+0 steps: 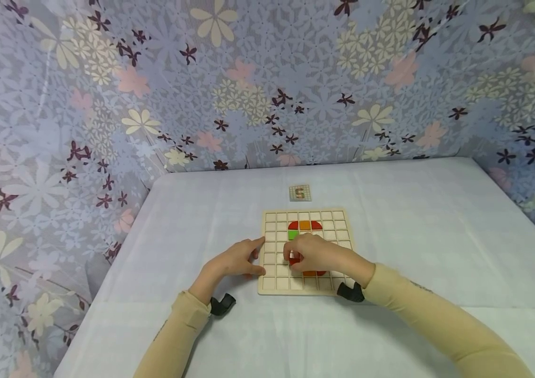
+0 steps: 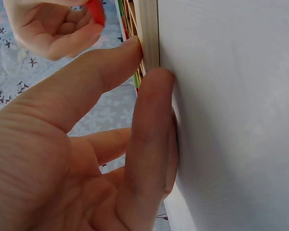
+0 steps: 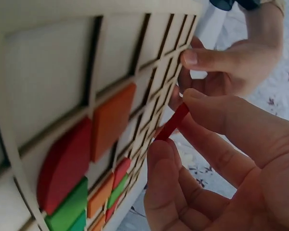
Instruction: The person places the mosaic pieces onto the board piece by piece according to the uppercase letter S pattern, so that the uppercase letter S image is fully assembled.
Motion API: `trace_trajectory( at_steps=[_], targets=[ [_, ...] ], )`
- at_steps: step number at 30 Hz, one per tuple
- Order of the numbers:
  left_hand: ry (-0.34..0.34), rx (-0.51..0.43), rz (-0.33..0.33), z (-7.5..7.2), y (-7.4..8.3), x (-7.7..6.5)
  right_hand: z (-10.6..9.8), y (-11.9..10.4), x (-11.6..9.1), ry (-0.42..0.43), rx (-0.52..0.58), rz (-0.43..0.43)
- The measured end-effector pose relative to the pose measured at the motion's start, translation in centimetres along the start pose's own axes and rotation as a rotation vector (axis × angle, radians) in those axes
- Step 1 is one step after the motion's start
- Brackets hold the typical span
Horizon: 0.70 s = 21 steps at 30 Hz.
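Observation:
A wooden grid board [image 1: 261, 286] lies on the table, some of its square cells filled with coloured tiles. My right hand [image 1: 314, 252] is over the middle of the board, pinching a small red tile [image 3: 172, 122] edge-on between thumb and fingertips. At the board's left edge, my left hand [image 1: 239, 257] has its thumb and index finger spread apart, fingertips at the rim. A red rounded tile [image 3: 65, 166], an orange square tile [image 3: 114, 122] and a green tile [image 3: 70, 204] sit in cells. My right hand hides part of the pattern in the head view.
Behind the board lies a small card [image 1: 300, 193] printed with a grid and an S-like coloured figure. White cloth [image 1: 201, 210] covers the table. Flowered fabric [image 1: 267, 105] rises behind it. Black wrist mounts [image 1: 222, 304] are at both wrists.

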<state>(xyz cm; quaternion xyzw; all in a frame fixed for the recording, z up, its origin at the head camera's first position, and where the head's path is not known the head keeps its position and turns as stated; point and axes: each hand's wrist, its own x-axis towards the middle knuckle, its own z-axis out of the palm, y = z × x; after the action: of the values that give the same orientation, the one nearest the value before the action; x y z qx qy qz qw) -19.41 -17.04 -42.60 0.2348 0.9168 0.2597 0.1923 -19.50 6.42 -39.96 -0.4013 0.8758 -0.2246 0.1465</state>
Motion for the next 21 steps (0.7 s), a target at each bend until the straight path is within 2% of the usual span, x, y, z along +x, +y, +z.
trace_trajectory(
  at_steps=[6,14,21],
  targets=[
    [-0.001,-0.015,-0.001,0.0,0.1,-0.2,0.8,0.0,0.3,-0.029,-0.031,-0.001],
    [0.000,-0.011,-0.001,0.0,0.0,-0.1,1.3,0.3,0.3,-0.009,-0.041,-0.024],
    [0.004,0.007,0.005,0.0,0.0,-0.1,1.5,0.3,0.6,0.000,-0.063,-0.004]
  ],
)
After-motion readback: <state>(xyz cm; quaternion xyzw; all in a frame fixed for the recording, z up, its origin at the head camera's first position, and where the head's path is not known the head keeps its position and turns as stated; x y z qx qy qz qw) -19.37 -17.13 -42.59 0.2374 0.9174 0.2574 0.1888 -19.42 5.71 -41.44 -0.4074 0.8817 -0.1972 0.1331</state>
